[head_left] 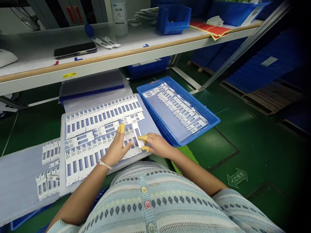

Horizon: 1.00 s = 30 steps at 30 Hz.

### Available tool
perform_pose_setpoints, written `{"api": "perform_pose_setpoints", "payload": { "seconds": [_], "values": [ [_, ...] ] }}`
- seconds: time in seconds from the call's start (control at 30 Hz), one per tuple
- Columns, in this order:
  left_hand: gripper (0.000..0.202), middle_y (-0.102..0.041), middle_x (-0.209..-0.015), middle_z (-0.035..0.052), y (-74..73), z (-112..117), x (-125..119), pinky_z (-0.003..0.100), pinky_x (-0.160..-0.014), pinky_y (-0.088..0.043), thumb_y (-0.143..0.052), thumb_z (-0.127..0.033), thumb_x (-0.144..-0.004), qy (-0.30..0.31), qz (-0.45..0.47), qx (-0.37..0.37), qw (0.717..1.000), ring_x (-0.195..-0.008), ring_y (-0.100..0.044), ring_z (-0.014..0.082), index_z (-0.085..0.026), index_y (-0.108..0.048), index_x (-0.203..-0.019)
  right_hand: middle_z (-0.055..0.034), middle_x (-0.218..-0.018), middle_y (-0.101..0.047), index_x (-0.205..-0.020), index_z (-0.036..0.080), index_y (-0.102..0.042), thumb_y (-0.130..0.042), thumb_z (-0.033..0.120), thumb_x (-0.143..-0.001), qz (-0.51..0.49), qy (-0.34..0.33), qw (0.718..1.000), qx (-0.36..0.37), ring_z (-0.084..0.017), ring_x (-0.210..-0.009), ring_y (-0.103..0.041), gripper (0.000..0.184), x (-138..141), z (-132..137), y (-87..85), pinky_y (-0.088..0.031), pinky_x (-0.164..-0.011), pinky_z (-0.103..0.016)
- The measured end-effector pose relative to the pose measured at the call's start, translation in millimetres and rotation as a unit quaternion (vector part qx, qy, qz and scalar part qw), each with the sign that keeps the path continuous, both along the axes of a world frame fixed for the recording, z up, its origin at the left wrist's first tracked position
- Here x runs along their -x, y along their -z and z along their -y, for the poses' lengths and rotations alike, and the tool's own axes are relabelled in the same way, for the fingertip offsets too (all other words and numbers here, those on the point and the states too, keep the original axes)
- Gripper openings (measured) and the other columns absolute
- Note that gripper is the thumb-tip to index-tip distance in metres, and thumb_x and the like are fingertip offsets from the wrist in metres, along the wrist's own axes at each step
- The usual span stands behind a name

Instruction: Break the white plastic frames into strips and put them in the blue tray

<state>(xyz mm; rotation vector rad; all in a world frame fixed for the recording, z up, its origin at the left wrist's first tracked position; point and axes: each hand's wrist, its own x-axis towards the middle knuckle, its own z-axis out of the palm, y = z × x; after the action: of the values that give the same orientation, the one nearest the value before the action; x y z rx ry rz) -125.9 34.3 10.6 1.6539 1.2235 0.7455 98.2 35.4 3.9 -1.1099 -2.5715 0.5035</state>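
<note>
From where I stand: the white part (pixel 140 142) is at the right end of the near row (pixel 88 160), toward the padded board's (pixel 152 125) near right corner. The right hand's (pixel 156 144) fingers appear to pinch its near end; contact is partly hidden. The left hand's (pixel 116 149) fingers are spread above that row; touch cannot be confirmed. In my judgement, sound practice means gripping by the edges, squaring to neighbours, disturbing none. A blue tray (pixel 196 134) adjoins the right edge.
</note>
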Motion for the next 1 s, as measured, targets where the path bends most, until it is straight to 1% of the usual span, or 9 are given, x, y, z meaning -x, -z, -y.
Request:
{"api": "perform_pose_setpoints", "payload": {
  "seconds": [0.03,0.1,0.17,0.27,0.47,0.7,0.8,0.9,1.0],
  "values": [
    [0.09,-0.007,-0.159,0.0175,11.8,2.2,0.2,0.046,-0.117,0.0,-0.058,-0.057,-0.08,0.025,-0.086,-0.035,0.995,-0.147,0.001,0.0295,-0.012,-0.021,-0.149,-0.009,-0.09,-0.062,-0.116,0.011,-0.06,-0.067,0.03,-0.085,0.01,0.018,0.999,0.029,-0.021,-0.085,-0.056,0.037,-5.9,-1.9,7.5,-0.046,-0.074,-0.031],
    [0.09,-0.012,-0.157,0.0222,31.3,7.4,-2.7,0.052,-0.116,0.001,-0.062,-0.054,-0.078,0.065,-0.174,-0.071,0.98,-0.146,0.002,0.0331,-0.009,-0.026,-0.147,-0.0099,-0.094,-0.06,-0.114,0.011,-0.061,-0.069,0.026,-0.083,0.032,0.036,0.996,0.07,-0.021,-0.088,-0.057,0.034,-14.4,-4.1,20.4,-0.047,-0.077,-0.032],
    [0.087,-0.02,-0.155,0.0235,44.3,12.0,-8.9,0.055,-0.115,0.003,-0.065,-0.051,-0.076,0.09,-0.202,-0.086,0.971,-0.146,-0.002,0.0348,-0.01,-0.032,-0.145,-0.0103,-0.096,-0.059,-0.114,0.011,-0.062,-0.069,0.023,-0.082,0.048,0.037,0.994,0.092,-0.022,-0.089,-0.056,0.034,-17.7,-4.8,29.7,-0.047,-0.078,-0.033],
    [0.084,-0.023,-0.154,0.0236,54.7,15.5,-18.2,0.058,-0.113,0.007,-0.064,-0.051,-0.077,0.106,-0.239,-0.108,0.959,-0.145,-0.006,0.0362,-0.013,-0.033,-0.145,-0.0113,-0.098,-0.058,-0.116,0.011,-0.061,-0.068,0.022,-0.082,0.061,0.03,0.992,0.108,-0.022,-0.09,-0.056,0.036,-15.8,-5.2,37.6,-0.046,-0.08,-0.034],
    [0.075,-0.022,-0.154,0.0239,63.5,16.1,-21.0,0.062,-0.112,0.007,-0.05,-0.052,-0.086,0.103,-0.292,-0.139,0.941,-0.145,-0.006,0.0363,-0.013,-0.03,-0.147,-0.0131,-0.101,-0.059,-0.108,0.01,-0.065,-0.069,0.026,-0.082,0.087,0.002,0.99,0.11,-0.024,-0.093,-0.057,0.031,-13.0,-7.3,41.0,-0.045,-0.084,-0.036],
    [0.07,-0.026,-0.152,0.0245,65.2,18.5,-23.4,0.066,-0.112,-0.002,-0.051,-0.049,-0.086,0.097,-0.333,-0.153,0.925,-0.144,-0.01,0.0382,-0.013,-0.036,-0.144,-0.0146,-0.102,-0.06,-0.11,0.009,-0.066,-0.064,0.033,-0.085,0.133,-0.05,0.985,0.095,-0.025,-0.094,-0.058,0.034,-11.3,-14.4,34.7,-0.046,-0.08,-0.035],
    [0.064,-0.033,-0.149,0.0265,67.9,22.2,-25.6,0.068,-0.11,-0.007,-0.051,-0.045,-0.088,0.086,-0.362,-0.178,0.911,-0.144,-0.013,0.039,-0.01,-0.041,-0.14,-0.0138,-0.1,-0.061,-0.107,0.01,-0.067,-0.064,0.037,-0.084,0.144,-0.087,0.982,0.086,-0.025,-0.09,-0.06,0.035,-13.6,-20.9,32.3,-0.047,-0.076,-0.034],
    [0.062,-0.037,-0.146,0.0282,71.0,26.3,-27.9,0.069,-0.107,-0.016,-0.051,-0.043,-0.088,0.067,-0.398,-0.244,0.882,-0.143,-0.015,0.04,-0.011,-0.041,-0.14,-0.012,-0.102,-0.063,-0.112,0.015,-0.066,-0.063,0.044,-0.085,0.117,-0.131,0.982,0.072,-0.023,-0.084,-0.061,0.04,-26.3,-38.9,30.5,-0.047,-0.075,-0.033],
    [0.065,-0.037,-0.146,0.0282,71.3,30.1,-32.2,0.069,-0.106,-0.02,-0.052,-0.038,-0.088,0.029,-0.396,-0.282,0.874,-0.143,-0.016,0.04,-0.014,-0.032,-0.145,-0.0091,-0.102,-0.065,-0.118,0.019,-0.064,-0.058,0.045,-0.089,0.032,-0.13,0.99,0.045,-0.02,-0.087,-0.062,0.039,-51.1,-82.1,29.7,-0.047,-0.079,-0.03]
  ]
}}
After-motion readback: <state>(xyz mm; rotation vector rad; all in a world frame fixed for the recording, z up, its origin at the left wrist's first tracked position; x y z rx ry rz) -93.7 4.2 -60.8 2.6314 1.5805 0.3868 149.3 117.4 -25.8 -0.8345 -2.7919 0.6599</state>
